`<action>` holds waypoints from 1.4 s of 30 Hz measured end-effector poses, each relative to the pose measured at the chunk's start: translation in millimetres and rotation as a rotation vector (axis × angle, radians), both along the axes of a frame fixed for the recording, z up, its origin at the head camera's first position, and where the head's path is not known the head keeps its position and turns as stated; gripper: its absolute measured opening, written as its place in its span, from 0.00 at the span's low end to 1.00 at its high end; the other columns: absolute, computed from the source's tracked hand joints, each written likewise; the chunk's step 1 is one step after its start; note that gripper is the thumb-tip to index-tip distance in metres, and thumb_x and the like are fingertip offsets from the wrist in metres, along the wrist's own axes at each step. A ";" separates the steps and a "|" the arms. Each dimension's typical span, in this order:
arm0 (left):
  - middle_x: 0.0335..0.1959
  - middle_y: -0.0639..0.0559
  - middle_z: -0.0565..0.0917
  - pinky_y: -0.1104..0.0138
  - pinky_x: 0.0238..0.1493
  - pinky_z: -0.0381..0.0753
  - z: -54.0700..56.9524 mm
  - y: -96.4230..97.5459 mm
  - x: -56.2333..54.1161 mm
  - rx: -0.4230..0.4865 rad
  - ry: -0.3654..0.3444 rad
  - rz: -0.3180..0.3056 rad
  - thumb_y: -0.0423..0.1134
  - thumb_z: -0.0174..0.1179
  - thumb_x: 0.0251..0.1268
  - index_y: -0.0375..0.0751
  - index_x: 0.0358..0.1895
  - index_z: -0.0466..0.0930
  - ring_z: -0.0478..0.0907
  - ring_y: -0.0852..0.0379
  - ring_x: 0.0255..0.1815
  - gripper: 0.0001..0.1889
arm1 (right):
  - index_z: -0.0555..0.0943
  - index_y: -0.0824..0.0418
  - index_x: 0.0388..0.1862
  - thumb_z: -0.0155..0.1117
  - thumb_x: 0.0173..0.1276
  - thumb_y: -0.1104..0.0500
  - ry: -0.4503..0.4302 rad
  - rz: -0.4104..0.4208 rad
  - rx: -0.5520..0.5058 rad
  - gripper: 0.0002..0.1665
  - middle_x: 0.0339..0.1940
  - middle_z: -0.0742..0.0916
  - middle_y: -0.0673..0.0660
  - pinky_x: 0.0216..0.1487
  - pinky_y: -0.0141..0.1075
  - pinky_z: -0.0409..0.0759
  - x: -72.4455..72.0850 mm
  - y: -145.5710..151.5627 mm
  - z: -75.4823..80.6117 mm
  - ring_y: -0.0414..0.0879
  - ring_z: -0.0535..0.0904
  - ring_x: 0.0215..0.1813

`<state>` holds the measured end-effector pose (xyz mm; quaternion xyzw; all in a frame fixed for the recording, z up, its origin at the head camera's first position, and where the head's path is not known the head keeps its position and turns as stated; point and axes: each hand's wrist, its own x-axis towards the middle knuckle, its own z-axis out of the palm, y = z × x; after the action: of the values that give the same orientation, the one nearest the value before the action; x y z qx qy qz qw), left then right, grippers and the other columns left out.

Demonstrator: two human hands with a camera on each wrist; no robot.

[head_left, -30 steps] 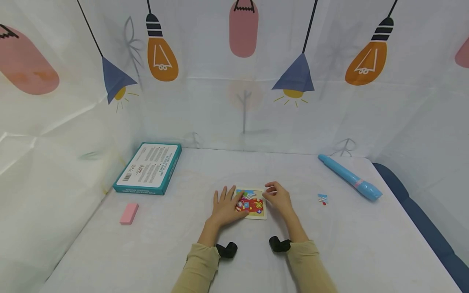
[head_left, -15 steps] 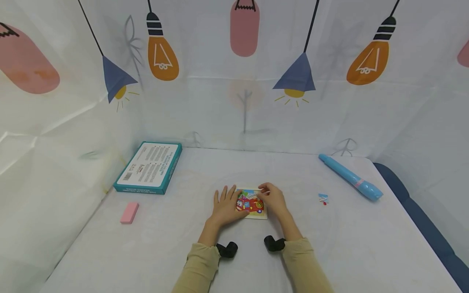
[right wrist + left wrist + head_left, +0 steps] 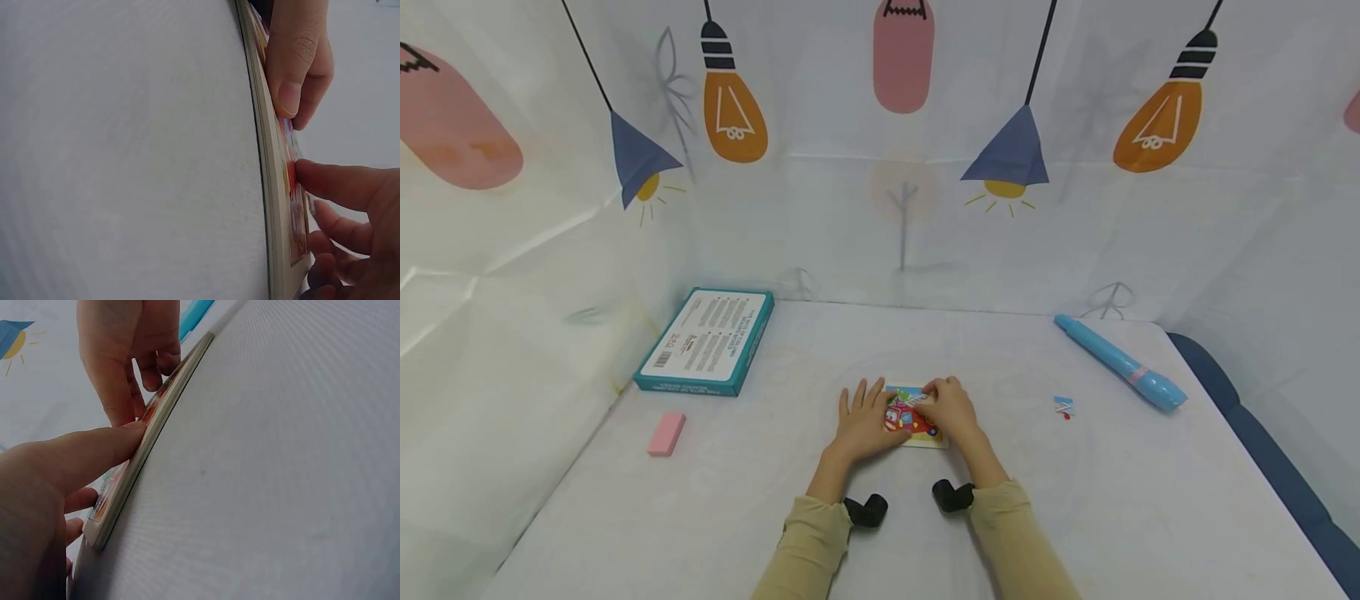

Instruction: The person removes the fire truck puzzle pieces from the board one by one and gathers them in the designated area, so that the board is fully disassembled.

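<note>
A small wooden jigsaw puzzle [image 3: 913, 420] with a red fire engine picture lies flat on the white table, seen edge-on in both wrist views. My left hand [image 3: 862, 421] rests on its left side, fingers spread, the thumb [image 3: 106, 447] pressing along the near edge. Over the right part is my right hand [image 3: 953, 412]. Its thumb [image 3: 334, 181] is straight and touches the red picture, while the other fingers bend loosely at the far side, apart from the thumb. One loose blue, white and red puzzle piece [image 3: 1063, 406] lies to the right.
A teal-edged box [image 3: 703, 340] with a printed white face lies at the back left. In front of it is a pink block [image 3: 666, 434]. A light blue tube-shaped object [image 3: 1120, 362] lies at the back right. A printed white curtain [image 3: 835, 225] hangs behind the table.
My right hand has moved left from the puzzle's right edge onto its picture, covering more of it. The left hand stays in place, and the loose piece has not been moved.
</note>
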<state>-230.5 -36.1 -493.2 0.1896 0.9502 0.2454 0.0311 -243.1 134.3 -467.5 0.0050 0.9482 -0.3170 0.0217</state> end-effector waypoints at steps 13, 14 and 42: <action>0.72 0.45 0.55 0.42 0.66 0.35 -0.8 1.5 -1.1 -0.011 -0.003 0.010 0.60 0.59 0.52 0.45 0.65 0.65 0.44 0.39 0.73 0.38 | 0.75 0.63 0.37 0.66 0.59 0.58 -0.001 -0.041 -0.192 0.12 0.32 0.82 0.56 0.38 0.41 0.75 -1.2 -1.3 2.1 0.47 0.76 0.36; 0.72 0.45 0.56 0.42 0.66 0.35 -0.6 1.5 -0.8 -0.010 -0.003 0.010 0.60 0.60 0.52 0.45 0.65 0.65 0.44 0.39 0.73 0.38 | 0.75 0.62 0.37 0.66 0.59 0.59 0.000 -0.052 -0.219 0.12 0.32 0.82 0.56 0.38 0.41 0.75 -1.1 -0.6 2.2 0.48 0.77 0.36; 0.72 0.45 0.55 0.42 0.67 0.35 0.4 1.3 0.0 -0.014 0.002 0.014 0.60 0.60 0.51 0.45 0.64 0.66 0.44 0.39 0.73 0.38 | 0.75 0.66 0.46 0.60 0.57 0.69 0.043 -0.216 -0.344 0.16 0.37 0.80 0.62 0.32 0.32 0.74 -1.2 55.0 1.0 0.52 0.77 0.39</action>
<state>-230.5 -34.8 -492.9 0.1830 0.9532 0.2387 0.0300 -244.3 189.4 -466.4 0.0962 0.8742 -0.4749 -0.0322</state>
